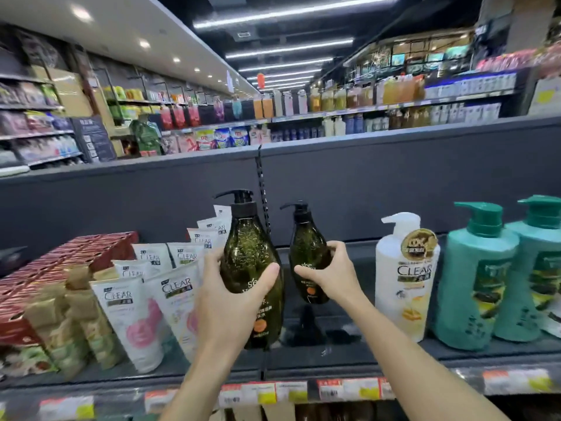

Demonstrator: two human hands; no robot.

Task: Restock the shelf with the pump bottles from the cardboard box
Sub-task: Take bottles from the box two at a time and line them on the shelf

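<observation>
1. Left hand (233, 299) fingers wrapped round near bottle (252, 268), upright, over shelf (349, 357) front.
2. Right hand (331, 276) fingers clasp far bottle (306, 247), upright, deeper in.
3. Judgement: gap lies behind and right; right hand nearer.

Both bare forearms reach forward over the shelf (334, 360) edge. The left hand (230, 299) wraps a dark bottle (252, 268) in a closed grip; the right hand (331, 275) clasps the smaller bottle (306, 247) beside it.
</observation>
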